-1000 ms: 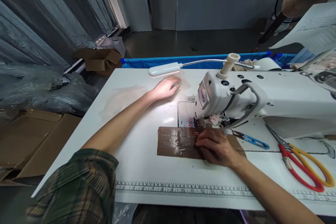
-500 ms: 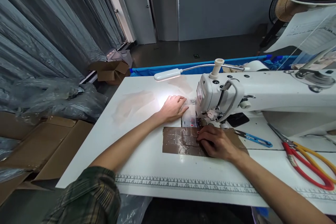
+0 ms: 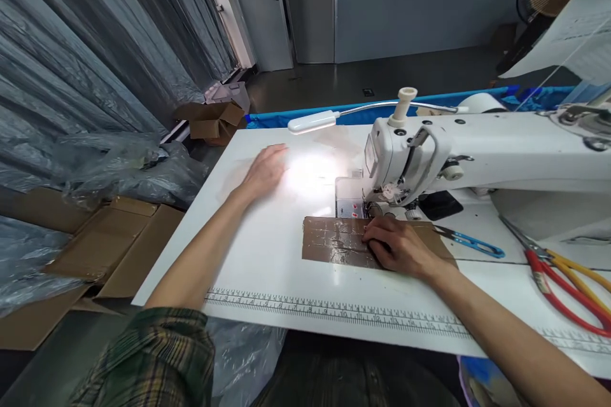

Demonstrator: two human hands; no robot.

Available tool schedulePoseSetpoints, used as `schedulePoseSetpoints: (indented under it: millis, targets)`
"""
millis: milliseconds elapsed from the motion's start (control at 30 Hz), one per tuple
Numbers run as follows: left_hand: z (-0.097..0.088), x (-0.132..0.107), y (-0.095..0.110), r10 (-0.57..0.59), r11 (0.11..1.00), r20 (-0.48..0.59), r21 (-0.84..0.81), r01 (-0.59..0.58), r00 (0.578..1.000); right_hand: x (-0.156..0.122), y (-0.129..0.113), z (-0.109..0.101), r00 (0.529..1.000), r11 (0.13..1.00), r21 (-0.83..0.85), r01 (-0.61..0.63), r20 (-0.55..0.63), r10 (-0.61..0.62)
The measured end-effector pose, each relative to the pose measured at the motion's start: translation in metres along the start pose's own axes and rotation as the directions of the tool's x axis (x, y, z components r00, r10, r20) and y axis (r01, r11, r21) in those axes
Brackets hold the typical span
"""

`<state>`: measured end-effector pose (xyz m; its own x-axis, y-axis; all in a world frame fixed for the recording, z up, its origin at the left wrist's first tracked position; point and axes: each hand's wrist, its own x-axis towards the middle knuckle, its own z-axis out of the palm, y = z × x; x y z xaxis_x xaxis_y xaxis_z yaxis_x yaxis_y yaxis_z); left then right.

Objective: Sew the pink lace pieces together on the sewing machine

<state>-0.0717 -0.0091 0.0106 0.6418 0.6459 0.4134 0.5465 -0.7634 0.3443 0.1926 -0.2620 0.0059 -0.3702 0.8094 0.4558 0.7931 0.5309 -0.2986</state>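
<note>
My right hand lies flat, fingers together, on a brown taped patch on the white table, just in front of the needle of the white sewing machine. My left hand is out to the left on the table top, fingers extended and slightly blurred, over a faint sheet of clear film. It holds nothing that I can see. The machine's lamp lights the table between my hands.
Blue thread snips and red-and-yellow scissors lie right of the machine. A printed ruler runs along the table's front edge. Cardboard boxes and plastic sheeting sit left of the table.
My left hand has slid from beside the machine's needle area out to the left across the table. My right hand stays on the brown patch. The view has shifted.
</note>
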Motion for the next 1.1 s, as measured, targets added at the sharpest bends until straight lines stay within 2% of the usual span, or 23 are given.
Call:
schedulePoseSetpoints:
  millis: [67, 167, 267, 367, 467, 667, 833, 1100]
  targets:
    - [-0.017, -0.026, -0.025, -0.177, 0.984, -0.174, -0.009, 0.179, 0.969, -0.002, 0.001, 0.001, 1.0, 1.0, -0.001, -0.019, 0.003, 0.019]
    - [-0.031, -0.053, -0.057, -0.336, 0.936, -0.331, -0.016, 0.351, 0.882, -0.005, 0.001, 0.003, 0.999, 0.999, -0.01, -0.034, 0.013, 0.034]
    - [-0.032, -0.062, -0.081, -0.427, 0.894, -0.346, -0.027, 0.446, 0.835, -0.006, 0.0, 0.004, 0.999, 0.999, 0.0, -0.039, 0.008, 0.039]
    - [-0.026, -0.063, -0.091, -0.476, 0.874, -0.265, -0.034, 0.485, 0.838, -0.006, 0.0, 0.004, 0.997, 0.997, 0.013, -0.077, 0.013, 0.076]
    - [-0.022, -0.064, -0.091, -0.486, 0.871, -0.216, -0.037, 0.491, 0.847, -0.007, 0.001, 0.004, 0.996, 0.996, 0.007, -0.091, 0.022, 0.091]
    - [-0.025, -0.064, -0.084, -0.469, 0.881, -0.248, -0.06, 0.47, 0.847, -0.007, 0.0, 0.003, 0.991, 0.992, 0.003, -0.125, 0.045, 0.125]
    - [-0.025, -0.062, -0.073, -0.47, 0.882, -0.301, -0.115, 0.457, 0.83, -0.009, 0.001, 0.002, 0.995, 0.996, -0.029, -0.081, 0.048, 0.083]
    - [-0.022, -0.063, -0.062, -0.49, 0.864, -0.276, -0.281, 0.419, 0.827, -0.016, 0.011, 0.007, 0.997, 0.998, -0.05, -0.039, 0.059, 0.042]
